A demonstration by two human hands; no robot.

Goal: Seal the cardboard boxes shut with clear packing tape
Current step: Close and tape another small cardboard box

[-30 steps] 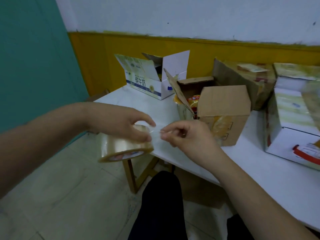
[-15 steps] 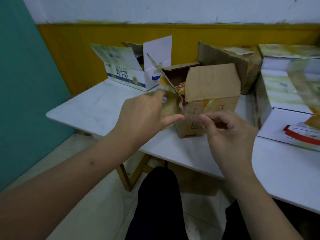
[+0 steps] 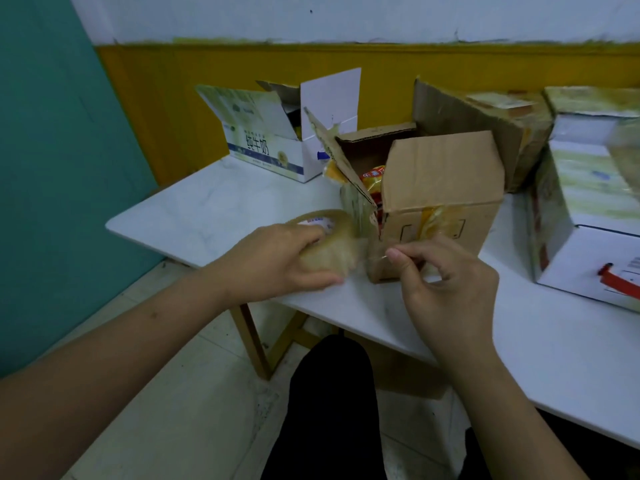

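The left hand (image 3: 277, 259) had come down to the table (image 3: 207, 216) since half a second before, when it was raised in front of the brown box (image 3: 440, 202). It now gripped the tape roll (image 3: 329, 244), fingers curled around the roll's outer face, with the roll just beside the box's near-left corner. The right hand (image 3: 446, 282) held its thumb and forefinger pinched together at the front of the box; a thin clear strip appeared to run from that pinch back to the roll, though the film was hard to make out. The box stood with 1 flap folded over and the other raised, packets visible inside. Old yellowed tape remained on its front face. Judgement: the free end had been found and drawn out, but no new tape was stuck down; the raised flap needed closing first. A white box (image 3: 277, 150) stood open behind.
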